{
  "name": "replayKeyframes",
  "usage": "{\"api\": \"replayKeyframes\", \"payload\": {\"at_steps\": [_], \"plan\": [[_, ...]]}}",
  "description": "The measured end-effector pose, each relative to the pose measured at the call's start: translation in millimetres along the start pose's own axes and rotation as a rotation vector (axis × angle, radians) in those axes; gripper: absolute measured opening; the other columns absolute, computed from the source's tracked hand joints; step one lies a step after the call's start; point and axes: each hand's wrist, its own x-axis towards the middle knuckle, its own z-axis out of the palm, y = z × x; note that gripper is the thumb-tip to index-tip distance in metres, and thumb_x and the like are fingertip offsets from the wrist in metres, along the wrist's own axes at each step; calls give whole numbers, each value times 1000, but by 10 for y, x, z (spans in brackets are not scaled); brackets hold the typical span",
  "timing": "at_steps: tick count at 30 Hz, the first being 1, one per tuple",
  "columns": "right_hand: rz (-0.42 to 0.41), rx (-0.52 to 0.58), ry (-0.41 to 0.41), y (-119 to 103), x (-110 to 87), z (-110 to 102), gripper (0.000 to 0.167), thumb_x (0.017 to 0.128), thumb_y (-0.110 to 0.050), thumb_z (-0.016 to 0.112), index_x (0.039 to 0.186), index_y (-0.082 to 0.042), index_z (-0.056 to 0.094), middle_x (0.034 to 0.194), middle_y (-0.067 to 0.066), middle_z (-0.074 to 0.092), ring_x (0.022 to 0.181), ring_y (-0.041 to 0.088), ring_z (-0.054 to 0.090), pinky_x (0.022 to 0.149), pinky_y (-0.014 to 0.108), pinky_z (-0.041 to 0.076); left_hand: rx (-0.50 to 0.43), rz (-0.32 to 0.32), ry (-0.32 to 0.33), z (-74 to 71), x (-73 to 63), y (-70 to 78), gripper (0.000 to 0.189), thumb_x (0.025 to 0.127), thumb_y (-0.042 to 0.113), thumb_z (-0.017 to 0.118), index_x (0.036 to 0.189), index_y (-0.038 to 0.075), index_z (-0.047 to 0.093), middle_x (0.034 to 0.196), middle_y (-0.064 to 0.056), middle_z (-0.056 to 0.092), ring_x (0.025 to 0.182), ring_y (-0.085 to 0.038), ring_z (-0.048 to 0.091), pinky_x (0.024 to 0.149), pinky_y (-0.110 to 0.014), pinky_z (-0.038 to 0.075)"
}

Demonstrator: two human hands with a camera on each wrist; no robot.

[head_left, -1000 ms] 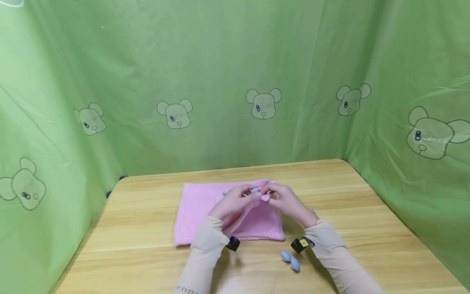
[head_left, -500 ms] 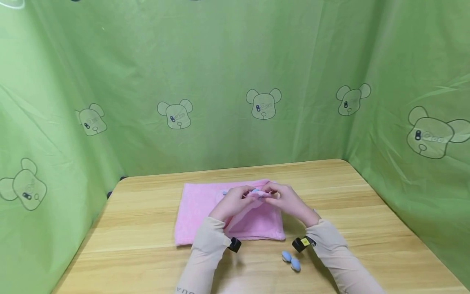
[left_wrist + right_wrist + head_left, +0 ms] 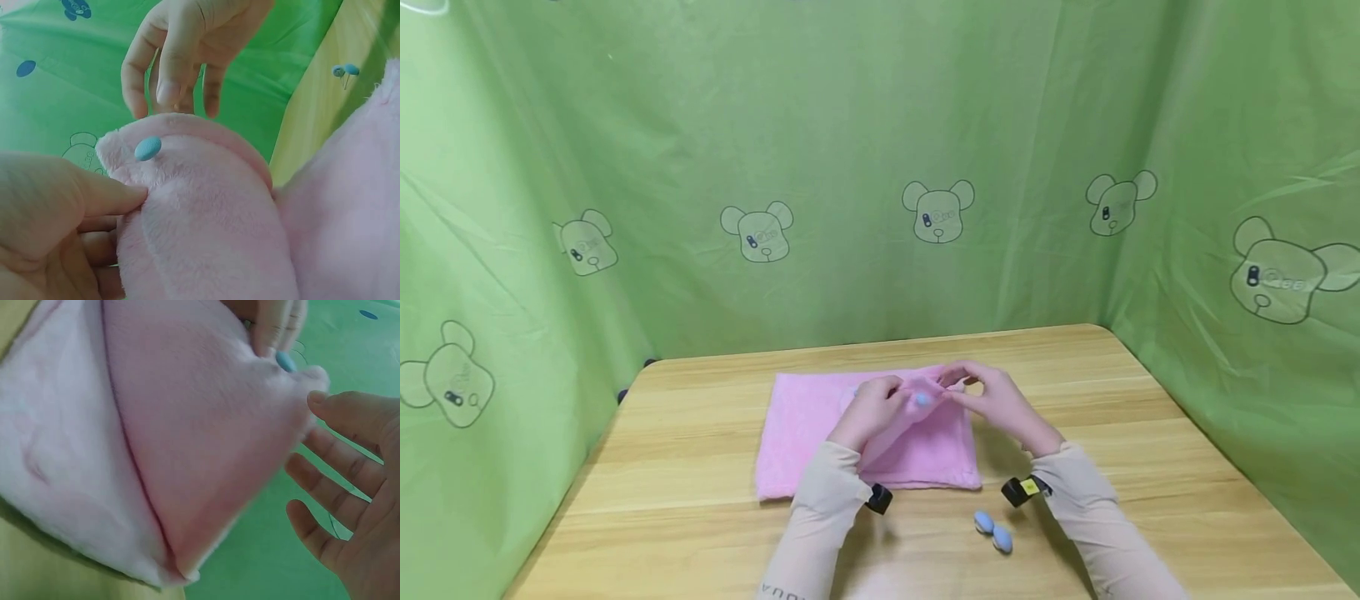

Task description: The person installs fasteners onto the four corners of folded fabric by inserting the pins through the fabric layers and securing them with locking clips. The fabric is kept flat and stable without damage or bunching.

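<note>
Behind and on both sides of the hands hangs a green fabric curtain (image 3: 850, 108) printed with dark-outlined bear heads. Below the hands spreads a wood-grain table (image 3: 685, 492). Nearer the wearer than the right hand (image 3: 1002, 407), two light-blue oval pieces (image 3: 1002, 539) lie next to each other on the table. A small black box (image 3: 1017, 492) with a yellow mark sits at the right wrist, another black box (image 3: 878, 499) at the left. The two hands hide part of the soft, fuzzy pink cloth (image 3: 805, 429), which lies folded beneath them, one corner lifted between them. A ribbed light-blue oval button (image 3: 148, 149) sits on that corner, just beside the left thumb. The left hand (image 3: 870, 414) pinches the cloth's edge; the right hand's fingers are spread and loose at the corner, contact unclear.
</note>
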Motion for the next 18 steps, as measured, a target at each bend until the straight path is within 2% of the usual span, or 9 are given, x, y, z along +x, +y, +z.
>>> {"api": "replayKeyframes", "payload": {"at_steps": [3,6,9,14,18], "plan": [[22,-16,27,17,-1,-80,30,87,-15,72,114,-6,65,102,4,73,96,24,66,89,47,52,-20,-48,40,-18,10,-35,24,98,21,55,105,3,70,105,-14,73,95,-26,67,88,-40,53],[22,-27,56,38,-2,-155,30,86,-11,72,114,-6,64,101,7,73,96,26,67,90,47,52,-145,-160,59,-71,3,-75,24,97,23,58,107,6,71,108,-12,72,97,-24,65,91,-40,51],[12,-35,83,56,-7,-222,29,87,-7,70,115,-4,64,101,9,74,96,25,67,89,47,52,-203,-218,88,-146,-3,-138,24,96,24,59,104,6,72,105,-12,72,95,-23,64,89,-39,51],[21,-38,118,67,-26,-305,26,87,-6,70,113,-4,65,100,9,74,95,16,65,87,43,53,-120,-244,139,-247,-3,-280,24,95,22,60,102,3,72,100,-15,73,89,-25,65,78,-34,52],[18,-34,136,84,-33,-339,24,87,-5,69,111,-4,66,100,10,74,93,6,63,86,39,54,-162,-331,156,-281,-22,-393,21,92,18,63,101,1,72,101,-16,72,91,-26,64,82,-36,52]]}}
